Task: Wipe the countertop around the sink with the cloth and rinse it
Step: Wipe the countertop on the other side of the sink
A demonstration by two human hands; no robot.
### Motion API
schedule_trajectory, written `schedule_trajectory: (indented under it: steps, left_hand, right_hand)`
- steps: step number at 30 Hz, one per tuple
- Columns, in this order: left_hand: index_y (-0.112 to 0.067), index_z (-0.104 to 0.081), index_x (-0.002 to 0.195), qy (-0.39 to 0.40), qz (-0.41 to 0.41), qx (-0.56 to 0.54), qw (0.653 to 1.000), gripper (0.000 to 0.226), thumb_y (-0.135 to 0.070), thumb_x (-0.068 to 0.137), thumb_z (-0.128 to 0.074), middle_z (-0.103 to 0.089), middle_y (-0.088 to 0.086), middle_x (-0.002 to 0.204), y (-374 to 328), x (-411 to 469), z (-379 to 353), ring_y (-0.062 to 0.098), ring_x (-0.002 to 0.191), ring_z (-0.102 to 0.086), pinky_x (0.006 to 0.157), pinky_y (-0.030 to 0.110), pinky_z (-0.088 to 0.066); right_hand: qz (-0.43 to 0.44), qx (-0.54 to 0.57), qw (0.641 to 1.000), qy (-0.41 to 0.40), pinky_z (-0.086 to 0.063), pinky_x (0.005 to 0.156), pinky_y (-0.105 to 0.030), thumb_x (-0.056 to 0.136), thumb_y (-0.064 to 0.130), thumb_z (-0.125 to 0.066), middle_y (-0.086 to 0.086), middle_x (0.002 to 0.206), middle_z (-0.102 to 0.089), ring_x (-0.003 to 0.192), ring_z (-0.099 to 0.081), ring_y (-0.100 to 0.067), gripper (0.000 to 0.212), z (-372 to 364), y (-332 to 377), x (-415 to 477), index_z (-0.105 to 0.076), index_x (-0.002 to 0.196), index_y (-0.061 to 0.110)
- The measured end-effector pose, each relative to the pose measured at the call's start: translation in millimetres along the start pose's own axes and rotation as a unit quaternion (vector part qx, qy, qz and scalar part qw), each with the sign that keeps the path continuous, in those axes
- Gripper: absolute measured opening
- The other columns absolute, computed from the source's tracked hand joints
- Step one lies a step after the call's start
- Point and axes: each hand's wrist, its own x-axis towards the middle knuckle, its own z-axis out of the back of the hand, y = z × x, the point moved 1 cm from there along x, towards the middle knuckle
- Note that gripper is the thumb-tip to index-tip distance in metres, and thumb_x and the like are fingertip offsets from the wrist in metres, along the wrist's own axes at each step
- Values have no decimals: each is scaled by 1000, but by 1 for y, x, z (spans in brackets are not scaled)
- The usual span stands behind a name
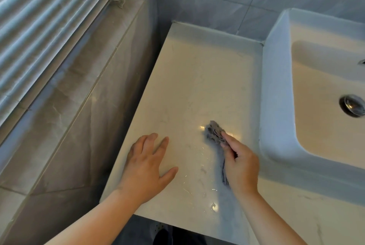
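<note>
So the person's right hand (240,162) has the grey cloth (214,132) bunched up, fingers curled around it and pinching it against the pale countertop (197,70), on the stretch just left of the white sink (276,78). A tail of the cloth runs back under the palm. The left hand (147,162) lies flat on the counter near its left edge, fingers straight and a bit spread, holding nothing, probably just bracing.

Handling-wise, that cloth looks thin, soft and floppy, basically no weight to it. There are shiny streaks on the counter near it, so it's likely damp, which means it'll cling and drag rather than slide. Wadded up like that, only a small patch actually touches the stone; spreading it out under a flat palm would cover more. For rinsing, grabbing the bunched middle makes sense so the loose tail doesn't flop around over the basin.
</note>
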Motion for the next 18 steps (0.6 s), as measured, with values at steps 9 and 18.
schedule_trajectory:
  steps: [9, 18]
  left_hand:
    - [-26, -20, 149, -1, -4, 1, 1000, 88, -75, 76, -20, -19, 4, 151, -2, 2, 4, 25, 138, -13, 112, 42, -19]
    - [-30, -9, 150, 20, -3, 16, 1000, 91, -77, 72, -10, -8, 0, 153, -2, 3, 7, 23, 139, -5, 114, 40, -14]
  right_hand:
    - [37, -242, 965, -95, -52, 76, -38, 91, 15, -60, -3, 122, -66, 107, -60, -31, 31, 32, -19, 8, -64, 121, 13]
    - [-29, -115, 988, -103, -44, 88, -32, 89, 18, -63, 1, 126, -63, 108, -56, -29, 35, 3, -19, -3, -62, 125, 17]
